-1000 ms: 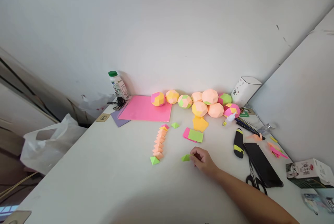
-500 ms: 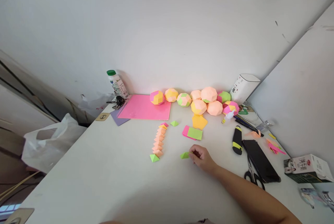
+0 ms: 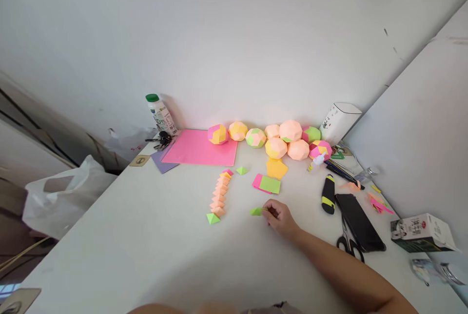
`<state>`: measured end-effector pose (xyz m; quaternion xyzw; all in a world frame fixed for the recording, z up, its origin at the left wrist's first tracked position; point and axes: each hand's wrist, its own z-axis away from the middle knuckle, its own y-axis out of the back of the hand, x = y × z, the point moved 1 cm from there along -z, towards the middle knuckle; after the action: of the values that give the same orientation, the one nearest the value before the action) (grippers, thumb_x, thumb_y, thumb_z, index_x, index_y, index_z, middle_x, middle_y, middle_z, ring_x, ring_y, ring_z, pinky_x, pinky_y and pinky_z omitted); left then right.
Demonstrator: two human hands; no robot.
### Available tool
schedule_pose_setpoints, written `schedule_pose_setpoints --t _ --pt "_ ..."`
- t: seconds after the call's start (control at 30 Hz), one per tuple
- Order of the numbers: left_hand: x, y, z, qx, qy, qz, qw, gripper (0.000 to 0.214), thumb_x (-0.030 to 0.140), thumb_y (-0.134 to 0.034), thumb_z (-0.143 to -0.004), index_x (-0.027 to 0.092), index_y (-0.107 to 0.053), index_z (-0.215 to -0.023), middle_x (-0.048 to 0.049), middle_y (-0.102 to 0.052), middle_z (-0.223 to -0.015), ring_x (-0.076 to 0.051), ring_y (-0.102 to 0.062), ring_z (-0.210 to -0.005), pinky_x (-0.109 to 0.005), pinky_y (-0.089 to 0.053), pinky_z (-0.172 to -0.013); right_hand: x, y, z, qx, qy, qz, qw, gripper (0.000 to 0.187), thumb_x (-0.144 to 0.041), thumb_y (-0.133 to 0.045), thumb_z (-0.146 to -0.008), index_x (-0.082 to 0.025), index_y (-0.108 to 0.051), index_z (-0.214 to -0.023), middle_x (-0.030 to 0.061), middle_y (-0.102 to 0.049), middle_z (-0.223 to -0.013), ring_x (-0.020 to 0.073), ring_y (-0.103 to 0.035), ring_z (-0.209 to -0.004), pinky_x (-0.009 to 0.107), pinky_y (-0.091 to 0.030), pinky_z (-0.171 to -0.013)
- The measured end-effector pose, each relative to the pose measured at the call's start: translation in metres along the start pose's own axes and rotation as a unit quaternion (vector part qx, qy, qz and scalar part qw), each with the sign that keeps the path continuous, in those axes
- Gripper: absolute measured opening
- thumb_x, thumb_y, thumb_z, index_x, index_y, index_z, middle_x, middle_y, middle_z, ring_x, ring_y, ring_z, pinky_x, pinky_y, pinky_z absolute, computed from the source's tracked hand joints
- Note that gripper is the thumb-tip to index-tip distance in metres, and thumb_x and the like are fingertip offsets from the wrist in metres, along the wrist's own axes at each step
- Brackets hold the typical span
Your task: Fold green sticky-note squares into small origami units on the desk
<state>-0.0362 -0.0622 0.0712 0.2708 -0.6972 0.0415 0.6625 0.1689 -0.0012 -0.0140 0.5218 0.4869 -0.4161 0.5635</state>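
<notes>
My right hand (image 3: 280, 219) is closed in a pinch on a small green folded paper piece (image 3: 256, 211), just above or at the table; I cannot tell which. Fingers partly hide its right end. To the left runs a row of overlapping peach folded paper pieces (image 3: 219, 194), with a green folded piece (image 3: 213, 218) at its near end and yellow and pink ones at the far end. Another green piece (image 3: 242, 170) lies apart. Beyond my hand are green and pink paper slips (image 3: 269, 185). Blurred skin shows at the bottom edge, but no left hand can be made out.
Faceted paper balls (image 3: 290, 131) line the wall beside a pink sheet (image 3: 199, 150) and a bottle (image 3: 161, 115). To the right lie a yellow-black cutter (image 3: 328, 194), a phone (image 3: 360, 221), scissors (image 3: 349, 243) and a milk carton (image 3: 422, 232). A plastic bag (image 3: 69, 192) hangs left.
The whole view has shifted slightly, with things appearing a little further left and up. My right hand keeps its pinch on the green paper piece. More blurred skin shows at the bottom edge.
</notes>
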Motion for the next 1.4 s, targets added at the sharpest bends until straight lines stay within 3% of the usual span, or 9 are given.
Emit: schedule_pose_setpoints --t 0.13,0.2,0.27,0.37,0.6,0.83,1.1,1.23,1.4 --pt "-0.030 0.021 -0.034 0.144 0.082 0.036 0.986 0.048 0.046 -0.023 -0.093 0.017 -0.061 -0.084 -0.0111 -0.063 -0.082 -0.019 -0.061 -0.071 -0.033 -0.051 -0.059 -0.001 -0.002 0.002 0.066 0.055 0.022 0.996 0.014 -0.030 -0.054 -0.083 -0.019 -0.051 -0.076 -0.0029 -0.047 -0.062 0.0100 -0.048 -0.049 0.024 -0.042 -0.047" --pt "-0.053 0.025 -0.048 0.267 0.209 0.155 0.928 0.050 0.054 -0.034 -0.087 0.014 -0.058 -0.071 -0.0070 -0.060 -0.065 -0.015 -0.056 -0.053 -0.026 -0.046 -0.045 -0.003 -0.002 0.003 0.102 0.116 0.066 0.986 0.009 -0.025 -0.054 -0.083 -0.019 -0.053 -0.076 0.0001 -0.050 -0.068 0.0116 -0.050 -0.054 0.025 -0.042 -0.049" --pt "-0.072 0.024 -0.057 0.247 0.249 0.218 0.911 0.048 0.058 -0.045 -0.080 0.012 -0.058 -0.072 -0.0049 -0.059 -0.062 -0.013 -0.056 -0.050 -0.023 -0.045 -0.041 -0.004 -0.002 0.004 0.119 0.177 0.118 0.970 0.006 -0.020 -0.053 -0.082 -0.020 -0.056 -0.077 0.0031 -0.052 -0.074 0.0132 -0.051 -0.059 0.026 -0.043 -0.050" --pt "-0.088 0.022 -0.061 0.254 0.205 0.298 0.897 0.043 0.056 -0.050 -0.079 0.014 -0.058 -0.083 -0.0066 -0.063 -0.078 -0.018 -0.062 -0.068 -0.027 -0.052 -0.049 -0.001 -0.003 0.006 0.108 0.236 0.166 0.951 0.011 -0.013 -0.051 -0.080 -0.021 -0.059 -0.080 0.0054 -0.054 -0.078 0.0146 -0.053 -0.062 0.027 -0.046 -0.052" --pt "-0.099 0.027 -0.056 0.262 0.191 0.331 0.886 0.035 0.050 -0.057 -0.078 0.014 -0.055 -0.080 -0.0034 -0.063 -0.069 -0.019 -0.064 -0.070 -0.032 -0.055 -0.060 0.003 -0.006 0.008 0.038 0.248 0.164 0.954 0.018 -0.013 -0.053 -0.079 -0.022 -0.060 -0.094 0.0089 -0.056 -0.094 0.0195 -0.058 -0.085 0.031 -0.053 -0.065" --pt "-0.106 0.032 -0.055 0.255 0.153 0.304 0.905 0.032 0.048 -0.054 -0.080 0.016 -0.054 -0.080 -0.0020 -0.065 -0.069 -0.017 -0.063 -0.061 -0.034 -0.054 -0.064 -0.005 -0.003 0.003 -0.011 0.202 0.086 0.976 0.018 -0.029 -0.064 -0.079 -0.019 -0.062 -0.094 0.0094 -0.058 -0.094 0.0138 -0.058 -0.065 0.027 -0.053 -0.054" --pt "-0.110 0.032 -0.054 0.252 0.161 0.318 0.900 0.030 0.045 -0.055 -0.081 0.015 -0.053 -0.078 -0.0022 -0.064 -0.064 -0.016 -0.063 -0.057 -0.031 -0.052 -0.058 0.004 0.000 0.001 -0.055 0.045 -0.088 0.994 0.023 -0.036 -0.067 -0.076 -0.018 -0.062 -0.089 0.0048 -0.060 -0.086 0.0106 -0.055 -0.059 0.024 -0.048 -0.049" --pt "-0.108 0.032 -0.054 0.259 0.164 0.300 0.903 0.028 0.043 -0.057 -0.081 0.015 -0.055 -0.077 -0.0011 -0.064 -0.062 -0.014 -0.061 -0.053 -0.029 -0.052 -0.055 0.001 0.001 0.000 -0.071 0.035 -0.106 0.991 0.022 -0.030 -0.072 -0.071 -0.017 -0.063 -0.087 0.0033 -0.060 -0.082 0.0127 -0.057 -0.067 0.028 -0.049 -0.061" --pt "-0.106 0.031 -0.054 0.271 0.172 0.272 0.907 0.028 0.042 -0.059 -0.079 0.016 -0.053 -0.071 0.0000 -0.063 -0.059 -0.013 -0.061 -0.051 -0.028 -0.052 -0.054 0.000 0.001 -0.001 -0.060 0.050 -0.090 0.993 0.019 -0.028 -0.071 -0.072 -0.017 -0.064 -0.084 0.0029 -0.058 -0.081 0.0106 -0.053 -0.062 0.025 -0.044 -0.054"
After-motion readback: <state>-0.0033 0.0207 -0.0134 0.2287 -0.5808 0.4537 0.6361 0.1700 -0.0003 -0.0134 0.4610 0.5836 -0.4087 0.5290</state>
